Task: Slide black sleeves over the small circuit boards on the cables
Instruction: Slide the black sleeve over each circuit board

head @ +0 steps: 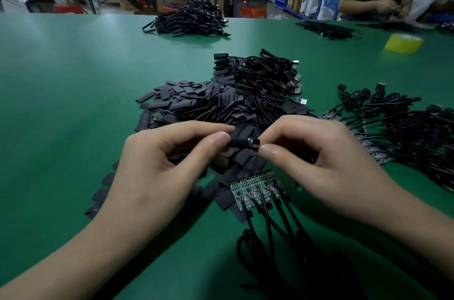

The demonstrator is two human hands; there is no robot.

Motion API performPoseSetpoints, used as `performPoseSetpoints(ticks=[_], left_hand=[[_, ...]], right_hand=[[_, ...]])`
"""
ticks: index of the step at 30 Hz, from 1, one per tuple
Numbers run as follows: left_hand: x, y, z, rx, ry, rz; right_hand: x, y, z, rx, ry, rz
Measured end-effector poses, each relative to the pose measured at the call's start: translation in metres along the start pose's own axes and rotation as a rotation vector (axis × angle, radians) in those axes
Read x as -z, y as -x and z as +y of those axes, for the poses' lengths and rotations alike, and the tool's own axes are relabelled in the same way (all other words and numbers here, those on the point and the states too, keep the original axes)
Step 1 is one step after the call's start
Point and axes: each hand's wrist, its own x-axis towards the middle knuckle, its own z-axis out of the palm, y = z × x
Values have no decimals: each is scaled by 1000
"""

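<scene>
My left hand [157, 164] pinches a black sleeve [239, 144] between thumb and forefinger, just above a heap of loose black sleeves [206, 105]. My right hand [317, 164] pinches the small part at the sleeve's right end [253, 141], where a bit of metal shows; the two hands almost meet. Below them a row of several small green circuit boards [256, 190] lies bare on the mat, each with a black cable [269, 226] running toward me.
Bundled cables with USB plugs [267, 73] lie behind the sleeve heap. More cables with bare boards [393, 127] sprawl at the right. Another cable heap [189, 19] and a yellow tape roll [403, 43] sit farther off on the green mat [73, 93]. A person works at the far right edge.
</scene>
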Motion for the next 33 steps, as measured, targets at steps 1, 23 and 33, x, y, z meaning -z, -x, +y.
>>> performPoseSetpoints(ticks=[1,23,33], left_hand=[[0,0,0,22,17,-7],[6,-4,5,-36,102,-83],[9,-7,0,-122,-77,-204]], right_hand=[[0,0,0,69,134,37],[-7,1,2,-104,-276,-58],[0,1,2,160,155,25]])
